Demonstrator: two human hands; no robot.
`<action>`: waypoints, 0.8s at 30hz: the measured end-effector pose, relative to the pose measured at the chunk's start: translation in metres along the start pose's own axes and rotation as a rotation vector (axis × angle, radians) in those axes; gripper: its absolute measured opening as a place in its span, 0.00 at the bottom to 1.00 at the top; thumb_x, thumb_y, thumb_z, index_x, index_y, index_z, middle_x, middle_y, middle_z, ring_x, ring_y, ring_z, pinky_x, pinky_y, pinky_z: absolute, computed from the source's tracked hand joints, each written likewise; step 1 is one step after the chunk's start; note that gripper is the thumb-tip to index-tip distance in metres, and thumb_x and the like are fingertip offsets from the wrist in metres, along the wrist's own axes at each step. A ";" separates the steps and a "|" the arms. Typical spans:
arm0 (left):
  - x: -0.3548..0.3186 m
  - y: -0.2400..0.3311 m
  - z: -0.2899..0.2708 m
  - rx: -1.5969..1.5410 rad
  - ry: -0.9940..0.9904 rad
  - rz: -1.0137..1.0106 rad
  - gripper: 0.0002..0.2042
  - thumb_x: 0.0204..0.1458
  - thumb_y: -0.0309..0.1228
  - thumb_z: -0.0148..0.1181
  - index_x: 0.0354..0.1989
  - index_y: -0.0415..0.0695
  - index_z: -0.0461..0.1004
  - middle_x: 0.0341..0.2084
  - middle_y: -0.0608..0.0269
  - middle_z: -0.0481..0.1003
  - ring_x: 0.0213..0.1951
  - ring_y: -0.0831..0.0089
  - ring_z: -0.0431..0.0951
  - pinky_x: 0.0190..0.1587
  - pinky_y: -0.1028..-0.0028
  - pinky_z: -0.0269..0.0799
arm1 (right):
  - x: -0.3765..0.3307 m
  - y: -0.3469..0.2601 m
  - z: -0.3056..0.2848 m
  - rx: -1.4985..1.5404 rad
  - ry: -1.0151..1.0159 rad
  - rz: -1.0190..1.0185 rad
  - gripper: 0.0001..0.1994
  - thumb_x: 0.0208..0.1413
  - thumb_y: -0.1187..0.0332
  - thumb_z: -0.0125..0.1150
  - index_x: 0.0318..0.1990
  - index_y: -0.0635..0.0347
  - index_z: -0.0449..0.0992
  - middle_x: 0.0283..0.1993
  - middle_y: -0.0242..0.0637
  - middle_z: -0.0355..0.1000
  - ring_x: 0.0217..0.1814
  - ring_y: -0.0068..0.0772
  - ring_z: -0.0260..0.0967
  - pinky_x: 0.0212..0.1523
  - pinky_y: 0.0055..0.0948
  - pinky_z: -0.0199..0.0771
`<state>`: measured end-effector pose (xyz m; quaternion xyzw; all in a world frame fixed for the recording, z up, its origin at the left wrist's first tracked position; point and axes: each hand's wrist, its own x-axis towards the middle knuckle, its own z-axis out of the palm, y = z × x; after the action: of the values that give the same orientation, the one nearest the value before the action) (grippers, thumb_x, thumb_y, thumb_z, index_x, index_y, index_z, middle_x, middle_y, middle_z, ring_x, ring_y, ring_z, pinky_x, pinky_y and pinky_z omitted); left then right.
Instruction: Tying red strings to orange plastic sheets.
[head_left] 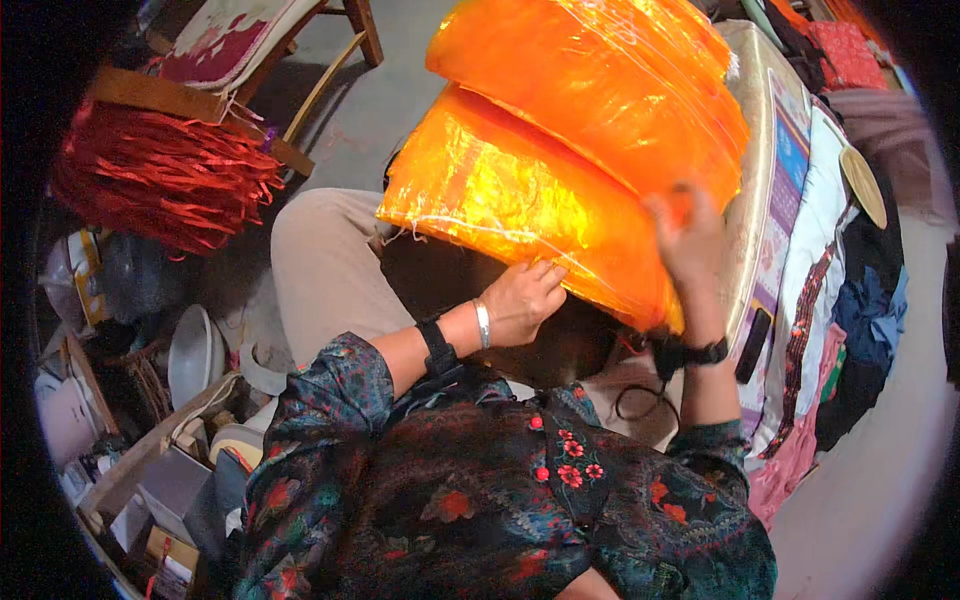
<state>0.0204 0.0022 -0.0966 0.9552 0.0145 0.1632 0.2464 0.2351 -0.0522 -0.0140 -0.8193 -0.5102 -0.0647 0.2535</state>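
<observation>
Shiny orange plastic sheeting [500, 165] lies in overlapping layers in front of me and over my lap, its near edge trimmed with loose white thread. At that near edge, the fingers of my left hand [522, 303] are closed in a pinch on the sheeting. My right hand [690, 245] is over the right side of the sheeting, its fingers smeared by motion, so I cannot make out their grip. Another orange layer [600, 90] is folded or stacked farther off, with white threads trailing across it.
A wooden chair [300, 90] with a bundle of red strips [170, 170] stands at the far left. Bowls [195, 352] and boxes [180, 490] crowd the lower left. To my right are a padded surface, a dark phone-like object [754, 345], clothing [870, 330] and a round fan-shaped piece [862, 187].
</observation>
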 end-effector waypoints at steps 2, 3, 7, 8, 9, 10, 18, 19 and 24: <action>0.002 0.003 -0.003 -0.012 0.102 0.017 0.10 0.26 0.26 0.54 0.23 0.40 0.66 0.35 0.50 0.65 0.39 0.58 0.66 0.40 0.64 0.61 | -0.042 -0.033 -0.001 0.040 -0.198 -0.146 0.24 0.37 0.61 0.63 0.44 0.56 0.66 0.37 0.43 0.65 0.36 0.46 0.66 0.35 0.35 0.67; 0.003 0.004 -0.004 -0.004 0.096 0.035 0.10 0.26 0.26 0.54 0.23 0.40 0.66 0.35 0.50 0.65 0.39 0.58 0.66 0.40 0.64 0.61 | -0.053 -0.040 -0.002 0.040 -0.180 -0.138 0.24 0.37 0.61 0.63 0.44 0.56 0.66 0.37 0.43 0.65 0.36 0.46 0.66 0.35 0.35 0.67; 0.003 -0.004 -0.020 0.035 0.137 -0.008 0.09 0.31 0.25 0.51 0.25 0.39 0.67 0.32 0.50 0.68 0.34 0.58 0.69 0.38 0.64 0.63 | -0.080 -0.030 0.003 -0.127 -0.242 -0.038 0.27 0.33 0.64 0.63 0.46 0.52 0.65 0.39 0.42 0.62 0.35 0.45 0.66 0.31 0.37 0.68; -0.001 -0.013 -0.021 0.008 0.180 -0.106 0.09 0.31 0.25 0.51 0.26 0.39 0.67 0.29 0.50 0.69 0.33 0.58 0.70 0.36 0.64 0.64 | -0.083 -0.021 0.001 -0.225 -0.234 0.032 0.26 0.33 0.65 0.62 0.46 0.51 0.64 0.40 0.41 0.62 0.34 0.45 0.66 0.29 0.38 0.68; -0.004 -0.022 -0.025 -0.023 0.223 -0.202 0.10 0.31 0.25 0.50 0.26 0.39 0.66 0.27 0.50 0.69 0.31 0.57 0.70 0.33 0.64 0.64 | -0.087 -0.011 -0.005 -0.323 -0.228 0.108 0.26 0.33 0.66 0.62 0.46 0.50 0.64 0.40 0.41 0.61 0.34 0.45 0.66 0.28 0.38 0.68; -0.012 -0.032 -0.036 0.050 0.279 -0.281 0.08 0.34 0.25 0.50 0.26 0.39 0.67 0.24 0.50 0.69 0.29 0.56 0.70 0.32 0.63 0.65 | -0.092 -0.004 -0.012 -0.349 -0.189 0.143 0.23 0.34 0.67 0.60 0.44 0.51 0.66 0.38 0.43 0.63 0.33 0.46 0.67 0.27 0.39 0.68; -0.080 -0.133 -0.056 0.285 -0.068 -0.434 0.08 0.43 0.28 0.45 0.27 0.40 0.71 0.27 0.49 0.71 0.33 0.53 0.70 0.37 0.62 0.65 | -0.170 0.071 -0.006 -0.316 -0.209 0.193 0.11 0.37 0.73 0.56 0.33 0.55 0.69 0.24 0.46 0.69 0.27 0.46 0.68 0.27 0.43 0.67; -0.077 -0.127 -0.056 0.297 -0.103 -0.494 0.08 0.42 0.27 0.46 0.26 0.40 0.71 0.27 0.50 0.71 0.34 0.55 0.70 0.38 0.62 0.64 | -0.171 0.067 -0.005 -0.186 -0.108 0.200 0.10 0.38 0.72 0.55 0.33 0.55 0.68 0.22 0.45 0.69 0.26 0.47 0.68 0.26 0.42 0.67; -0.058 -0.060 -0.058 0.442 0.209 -0.338 0.03 0.29 0.22 0.52 0.17 0.40 0.68 0.21 0.53 0.68 0.27 0.56 0.68 0.31 0.62 0.64 | -0.174 0.058 -0.015 0.178 0.023 0.507 0.08 0.41 0.69 0.58 0.31 0.57 0.68 0.20 0.42 0.68 0.23 0.42 0.68 0.24 0.35 0.66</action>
<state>-0.0495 0.0754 -0.0946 0.9478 0.2340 0.2100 0.0532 0.2061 -0.2200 -0.0846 -0.8946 -0.2894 0.0366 0.3385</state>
